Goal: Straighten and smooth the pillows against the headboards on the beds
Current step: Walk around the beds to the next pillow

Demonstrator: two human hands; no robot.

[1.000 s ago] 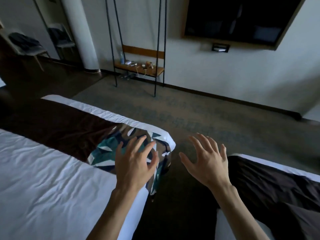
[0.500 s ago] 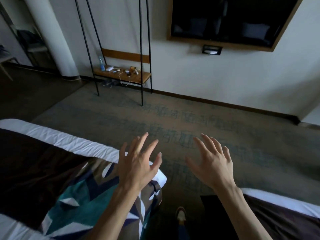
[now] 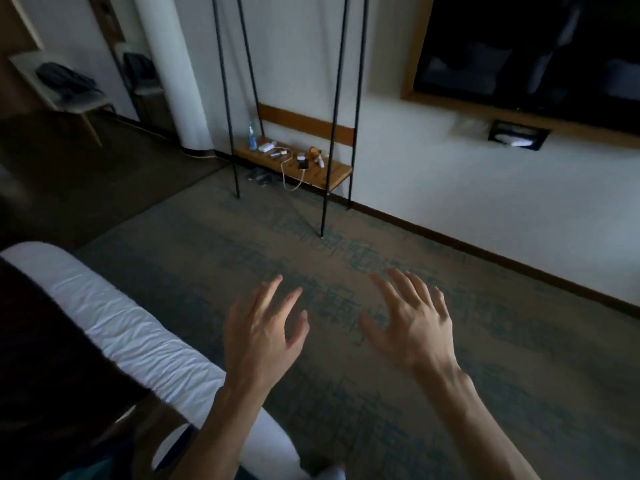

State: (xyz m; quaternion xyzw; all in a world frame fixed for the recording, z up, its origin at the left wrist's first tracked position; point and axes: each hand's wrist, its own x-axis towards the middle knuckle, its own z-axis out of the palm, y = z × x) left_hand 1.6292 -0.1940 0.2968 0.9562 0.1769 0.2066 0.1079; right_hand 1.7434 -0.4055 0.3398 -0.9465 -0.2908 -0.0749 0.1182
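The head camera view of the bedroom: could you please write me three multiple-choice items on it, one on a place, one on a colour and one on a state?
1. Where does the water bottle stand?
A. on the low wooden shelf by the wall
B. on the bed
C. on the carpet

2. What colour is the sheet edge at the foot of the bed?
A. red
B. white
C. yellow

3. How are the two hands?
A. both closed in fists
B. both gripping a pillow
C. both open and empty

Answers:
1 A, the bottle stands at the shelf's left end.
2 B, a white band borders the dark cover.
3 C, the left hand and right hand hang over the carpet with fingers spread.
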